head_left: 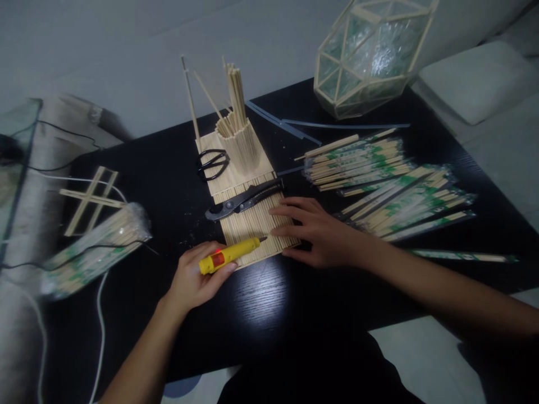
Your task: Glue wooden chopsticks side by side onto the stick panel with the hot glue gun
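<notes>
My left hand [200, 278] grips a yellow glue gun [229, 256] with a red patch on its body, its dark tip pointing right. Under the tip lies a flat panel of bamboo sticks [256, 227] set side by side. My right hand [314, 233] rests at the panel's right edge, fingers spread, palm side hidden. Dark pruning shears [248, 200] lie across the panel, just beyond both hands. Farther back, a round holder made of sticks [242, 148] stands on the far part of the base, filled with upright sticks [236, 95]. Black looped scissor handles [213, 164] are beside it.
Wrapped chopsticks [379, 191] lie on the right of the black table [168, 325]. Another bagged bundle [99, 249] and crossed sticks [90, 196] are left, with cables [101, 320]. Translucent glue sticks [345, 125] and a faceted stick-framed lantern shape [373, 56] are at the back.
</notes>
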A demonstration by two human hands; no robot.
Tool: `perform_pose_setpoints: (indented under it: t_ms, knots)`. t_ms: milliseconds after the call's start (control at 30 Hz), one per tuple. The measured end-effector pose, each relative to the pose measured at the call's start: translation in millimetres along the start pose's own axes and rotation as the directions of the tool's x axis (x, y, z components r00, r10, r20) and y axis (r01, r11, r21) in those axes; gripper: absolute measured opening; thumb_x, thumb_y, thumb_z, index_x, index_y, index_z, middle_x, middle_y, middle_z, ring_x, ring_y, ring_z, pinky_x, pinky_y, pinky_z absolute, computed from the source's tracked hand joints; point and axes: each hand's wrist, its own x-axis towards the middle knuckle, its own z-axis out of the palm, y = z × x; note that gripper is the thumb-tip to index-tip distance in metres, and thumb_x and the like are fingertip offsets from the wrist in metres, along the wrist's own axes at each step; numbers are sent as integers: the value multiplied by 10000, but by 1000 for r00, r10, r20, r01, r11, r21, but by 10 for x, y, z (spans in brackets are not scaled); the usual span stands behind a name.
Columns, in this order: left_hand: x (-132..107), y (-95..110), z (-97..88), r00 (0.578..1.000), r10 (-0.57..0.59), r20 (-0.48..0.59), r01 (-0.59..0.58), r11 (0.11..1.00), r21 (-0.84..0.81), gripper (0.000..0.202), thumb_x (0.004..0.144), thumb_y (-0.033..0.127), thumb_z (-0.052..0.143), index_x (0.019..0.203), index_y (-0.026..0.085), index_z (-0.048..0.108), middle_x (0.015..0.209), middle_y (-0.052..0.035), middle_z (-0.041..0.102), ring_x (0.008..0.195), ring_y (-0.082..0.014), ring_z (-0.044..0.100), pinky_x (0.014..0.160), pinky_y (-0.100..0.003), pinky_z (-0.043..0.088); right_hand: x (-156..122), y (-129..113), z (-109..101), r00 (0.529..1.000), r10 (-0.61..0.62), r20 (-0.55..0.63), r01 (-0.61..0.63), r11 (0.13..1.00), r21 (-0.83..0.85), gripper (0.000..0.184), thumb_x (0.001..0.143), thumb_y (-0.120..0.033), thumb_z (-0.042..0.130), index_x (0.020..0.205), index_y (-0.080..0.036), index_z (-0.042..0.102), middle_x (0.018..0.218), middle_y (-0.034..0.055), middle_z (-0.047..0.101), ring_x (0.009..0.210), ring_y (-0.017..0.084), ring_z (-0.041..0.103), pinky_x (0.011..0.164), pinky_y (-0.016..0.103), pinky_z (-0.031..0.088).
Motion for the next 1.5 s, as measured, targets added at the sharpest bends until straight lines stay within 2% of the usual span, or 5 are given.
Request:
perform_pose_setpoints:
  t_ms: [400,567,1133,1500]
  knots:
    - [26,24,34,989,114,97,-115,993,8,158,1037,274,691,892,214,671,753,-16,723,595,-175,651,603,-323,548,1,27,4,1000,13,-18,-11,997,73,326,934,-261,841,1253,-228,788,1550,163,645,1502,366,523,1223,631,486]
    - [30,38,48,989,97,108,-99,995,4,177,1019,244,693,848,207,664,744,-19,722,612,-185,668,628,-339,550,2,21,-4,999,30,-22,-27,994,104,337,913,-238,847,1246,-241,795,1553,160,645,1500,370,518,1217,644,487]
    - [47,51,61,981,157,110,-160,987,18,191,1075,288,668,910,210,613,768,-3,690,622,-167,634,633,-325,535,-13,38,22,1000,16,-20,-14,996,92,282,957,-262,815,1237,-249,785,1542,135,645,1497,349,516,1224,617,489]
    - [40,59,67,982,148,116,-153,987,39,199,1083,280,656,904,201,618,777,-8,692,636,-166,641,655,-319,534,5,37,45,999,-19,-44,25,989,145,215,967,-223,801,1176,-202,756,1484,185,646,1456,356,534,1200,603,532]
